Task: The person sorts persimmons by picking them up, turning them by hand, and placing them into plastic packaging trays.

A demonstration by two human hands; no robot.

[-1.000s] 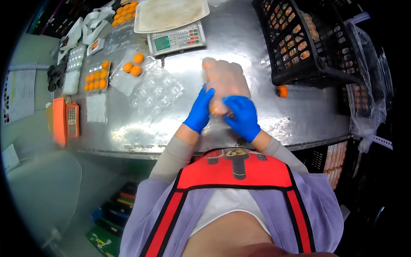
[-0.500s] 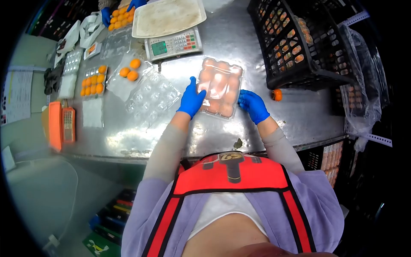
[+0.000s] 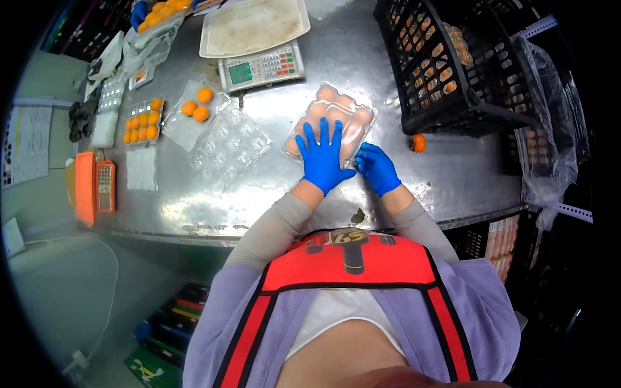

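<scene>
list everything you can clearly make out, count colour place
fruit-filled clamshell: 1, clear over orange, table centre
moulded tray: 1, clear, left of clamshell
loose fruits: 3, orange, beside moulded tray
fruit tray: 1, clear with orange fruit, farther left
digital scale: 1, grey with off-white pan, back centre
large crate: 1, black, right, holding packed fruit
persimmon: 1, orange, beside crate
keypad device: 1, orange, left edge
leaf: 1, dark, near table edge
plastic sheeting: uncounted, clear, far right
fruit heap: uncounted, orange, back left
co-worker's hand: at least 1, blue-gloved, at heap
metal table: 1, silver, beneath
apron: 1, red-black, on wearer
left hand: 1, blue-gloved, on clamshell
right hand: 1, blue-gloved, at clamshell's near right edge
</scene>
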